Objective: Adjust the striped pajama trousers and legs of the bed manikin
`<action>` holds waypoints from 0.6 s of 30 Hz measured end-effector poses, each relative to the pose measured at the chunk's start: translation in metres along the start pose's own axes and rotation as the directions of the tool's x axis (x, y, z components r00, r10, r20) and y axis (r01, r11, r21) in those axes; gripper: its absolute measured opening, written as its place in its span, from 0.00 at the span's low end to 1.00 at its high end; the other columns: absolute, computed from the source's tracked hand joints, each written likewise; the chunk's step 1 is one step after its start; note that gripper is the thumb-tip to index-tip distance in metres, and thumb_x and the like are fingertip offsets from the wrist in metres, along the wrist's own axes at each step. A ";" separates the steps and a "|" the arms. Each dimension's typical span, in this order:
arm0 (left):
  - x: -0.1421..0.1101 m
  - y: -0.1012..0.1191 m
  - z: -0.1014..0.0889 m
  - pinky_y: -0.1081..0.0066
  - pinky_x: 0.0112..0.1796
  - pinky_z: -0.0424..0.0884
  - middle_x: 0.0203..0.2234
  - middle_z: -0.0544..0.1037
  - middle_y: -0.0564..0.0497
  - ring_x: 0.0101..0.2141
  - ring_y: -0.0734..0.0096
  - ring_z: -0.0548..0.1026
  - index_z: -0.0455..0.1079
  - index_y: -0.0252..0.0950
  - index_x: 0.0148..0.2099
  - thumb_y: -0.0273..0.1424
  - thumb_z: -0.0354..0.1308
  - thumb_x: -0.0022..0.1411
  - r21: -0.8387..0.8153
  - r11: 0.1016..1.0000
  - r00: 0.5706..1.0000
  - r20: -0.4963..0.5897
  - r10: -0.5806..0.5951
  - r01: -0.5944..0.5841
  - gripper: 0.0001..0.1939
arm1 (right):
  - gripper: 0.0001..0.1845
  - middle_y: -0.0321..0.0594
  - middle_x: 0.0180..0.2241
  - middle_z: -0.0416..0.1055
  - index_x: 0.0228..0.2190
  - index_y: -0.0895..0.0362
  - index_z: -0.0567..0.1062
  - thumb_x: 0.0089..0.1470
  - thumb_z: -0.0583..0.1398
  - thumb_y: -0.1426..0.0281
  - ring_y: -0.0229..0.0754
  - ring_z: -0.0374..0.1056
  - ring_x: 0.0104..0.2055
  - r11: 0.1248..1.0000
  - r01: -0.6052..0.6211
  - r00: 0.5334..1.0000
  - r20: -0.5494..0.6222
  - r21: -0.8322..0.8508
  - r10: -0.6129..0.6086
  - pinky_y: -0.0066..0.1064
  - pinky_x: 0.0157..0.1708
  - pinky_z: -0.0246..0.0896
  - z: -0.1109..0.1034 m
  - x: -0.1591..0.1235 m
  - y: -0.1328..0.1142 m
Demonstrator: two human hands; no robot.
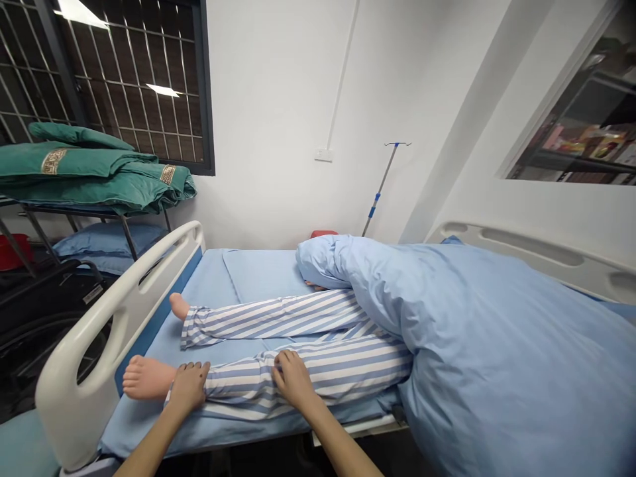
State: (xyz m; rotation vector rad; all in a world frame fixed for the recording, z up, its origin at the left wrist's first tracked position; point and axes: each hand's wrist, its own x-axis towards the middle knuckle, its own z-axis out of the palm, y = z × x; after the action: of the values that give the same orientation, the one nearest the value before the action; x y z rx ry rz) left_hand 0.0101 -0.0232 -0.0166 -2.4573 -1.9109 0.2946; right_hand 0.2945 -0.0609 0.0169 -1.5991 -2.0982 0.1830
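Note:
A manikin with smooth, plastic-looking feet lies on the bed in blue-and-white striped trousers (342,364). My left hand (189,385) is wrapped over the near ankle at the trouser cuff, just behind the bare near foot (149,377). Around the same leg, near the knee, my right hand (293,376) grips the striped cloth from above, with its fingers curled and thumb apart. The far leg (268,319) lies straight beside it, its foot (179,306) pointing up. A light blue quilt (477,331) is bunched over the upper body and hides it.
The white footboard (119,318) stands left of the feet, and a side rail (527,245) runs at the far right. Behind the bed rises an IV pole (382,185). Green folded bedding (99,172) lies on a rack at left, above a dark wheelchair (50,311).

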 end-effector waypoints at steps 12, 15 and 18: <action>-0.003 -0.002 -0.001 0.58 0.47 0.56 0.46 0.72 0.39 0.46 0.53 0.68 0.62 0.33 0.56 0.26 0.49 0.48 0.014 0.999 0.999 0.016 -0.039 0.039 0.30 | 0.15 0.46 0.43 0.66 0.42 0.56 0.69 0.52 0.56 0.65 0.49 0.59 0.46 0.981 0.191 0.980 0.051 0.044 -0.193 0.39 0.45 0.55 0.020 0.036 -0.064; -0.003 -0.004 -0.004 0.58 0.46 0.56 0.45 0.72 0.39 0.46 0.53 0.68 0.63 0.34 0.55 0.24 0.47 0.49 0.020 0.999 0.998 0.040 -0.047 0.047 0.28 | 0.16 0.46 0.42 0.68 0.42 0.56 0.69 0.52 0.56 0.63 0.50 0.60 0.46 0.970 0.234 0.965 0.108 0.058 -0.240 0.40 0.43 0.56 0.028 0.053 -0.081; -0.002 -0.001 -0.006 0.57 0.46 0.56 0.44 0.73 0.38 0.45 0.53 0.69 0.64 0.34 0.53 0.23 0.45 0.51 0.022 0.996 0.996 0.035 -0.083 0.082 0.26 | 0.19 0.47 0.42 0.69 0.43 0.57 0.70 0.51 0.55 0.61 0.50 0.62 0.46 0.959 0.269 0.950 0.142 0.084 -0.279 0.41 0.43 0.57 0.046 0.064 -0.092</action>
State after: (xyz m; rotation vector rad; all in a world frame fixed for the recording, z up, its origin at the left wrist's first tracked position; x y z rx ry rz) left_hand 0.0096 -0.0239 -0.0103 -2.3689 -2.0069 0.3567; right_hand 0.1813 -0.0202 0.0323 -1.2740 -2.3805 0.2812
